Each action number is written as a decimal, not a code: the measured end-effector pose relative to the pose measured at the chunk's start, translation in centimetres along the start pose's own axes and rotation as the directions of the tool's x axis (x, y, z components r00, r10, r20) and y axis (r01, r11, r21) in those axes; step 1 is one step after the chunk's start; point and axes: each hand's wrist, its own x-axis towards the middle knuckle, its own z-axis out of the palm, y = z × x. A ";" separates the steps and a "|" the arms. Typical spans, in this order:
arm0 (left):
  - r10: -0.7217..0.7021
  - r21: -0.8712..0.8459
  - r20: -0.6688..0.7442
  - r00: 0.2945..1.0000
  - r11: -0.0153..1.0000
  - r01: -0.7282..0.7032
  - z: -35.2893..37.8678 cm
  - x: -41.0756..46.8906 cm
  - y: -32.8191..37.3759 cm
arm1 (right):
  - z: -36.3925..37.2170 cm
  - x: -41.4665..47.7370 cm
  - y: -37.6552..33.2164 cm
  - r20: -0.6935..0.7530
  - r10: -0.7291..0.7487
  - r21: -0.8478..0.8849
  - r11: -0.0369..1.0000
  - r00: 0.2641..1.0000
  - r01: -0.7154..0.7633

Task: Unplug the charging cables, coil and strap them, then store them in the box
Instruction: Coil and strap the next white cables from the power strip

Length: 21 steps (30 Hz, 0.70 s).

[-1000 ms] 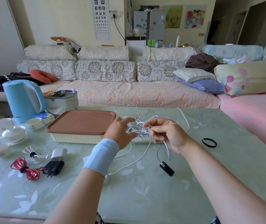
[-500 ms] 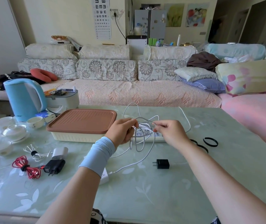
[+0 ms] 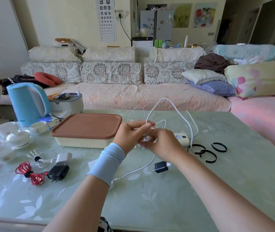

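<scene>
My left hand [image 3: 131, 134] and my right hand [image 3: 162, 144] meet over the middle of the table, both gripping loops of a white charging cable [image 3: 180, 114] that arches up behind them. One end trails down past my left wrist. A black plug adapter [image 3: 160, 166] lies on the table just below my right hand. The white power strip [image 3: 181, 138] shows behind my right hand. The cream box with a brown lid [image 3: 87, 127] stands shut to the left. Three black straps [image 3: 205, 152] lie to the right.
A strapped red cable [image 3: 30, 174] with a black charger [image 3: 59, 172], a strapped white cable [image 3: 37, 159] and a white charger [image 3: 64, 158] lie front left. A blue kettle [image 3: 27, 104] and white teaware [image 3: 17, 136] stand at the far left. A sofa runs behind the table.
The black adapter has dropped from hanging under my right hand to lying on the table. My hands have come together, and a tall cable loop now rises behind them.
</scene>
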 end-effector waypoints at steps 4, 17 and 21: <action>0.017 0.024 0.065 0.998 1.000 -0.019 0.8 -0.1 -0.3 | -0.5 -0.2 0.6 -0.036 0.042 0.164 0.986 0.998 -0.035; -0.009 0.735 0.036 0.999 0.678 -0.021 -1.9 1.3 -3.7 | -3.3 0.2 -0.2 0.000 0.157 0.964 0.262 0.988 -0.042; 0.043 0.884 0.034 0.999 0.464 -0.050 -1.3 1.4 -3.0 | -3.7 0.4 -0.3 0.001 0.108 0.997 0.078 0.994 -0.009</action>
